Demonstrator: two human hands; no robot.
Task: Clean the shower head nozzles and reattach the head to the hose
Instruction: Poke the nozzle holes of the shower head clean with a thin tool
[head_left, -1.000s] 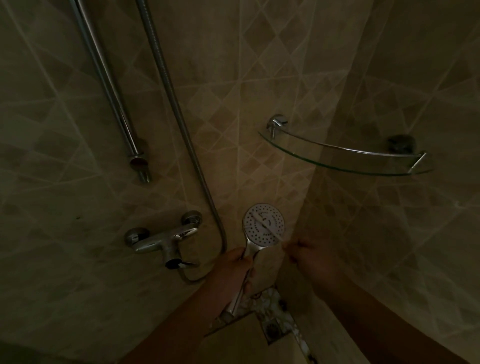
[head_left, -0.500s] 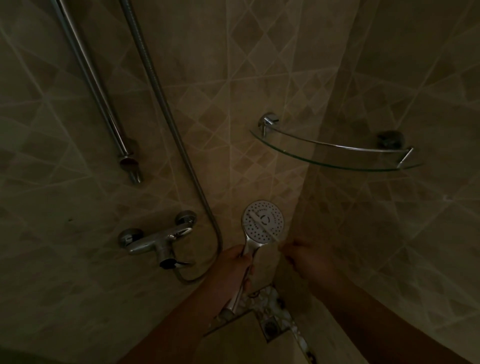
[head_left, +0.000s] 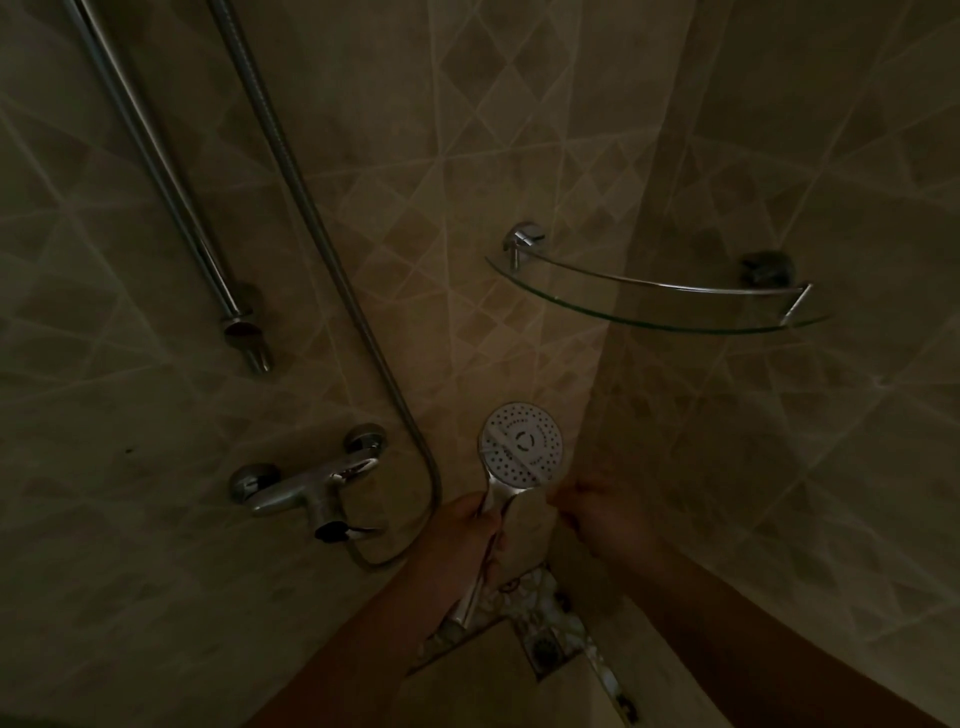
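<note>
1. The left hand (head_left: 462, 540) grips the handle of the shower head (head_left: 521, 451), face up, at about six o'clock in the dim stall.
2. The right hand (head_left: 605, 512) is curled just beside the head at three o'clock; what it pinches, I cannot tell.
3. The hose (head_left: 311, 218) loops down to the mixer tap (head_left: 306, 486) at nine o'clock.
4. A glass corner shelf (head_left: 660, 319) sits at one o'clock, the rail (head_left: 156, 161) at ten, a floor drain (head_left: 545, 649) below.

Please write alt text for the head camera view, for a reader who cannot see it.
In a dim tiled shower corner, the left hand grips the handle of a shower head, nozzle face toward the camera, while the right hand holds a thin tool across it. A mixer tap, hose and glass corner shelf are on the walls.
</note>
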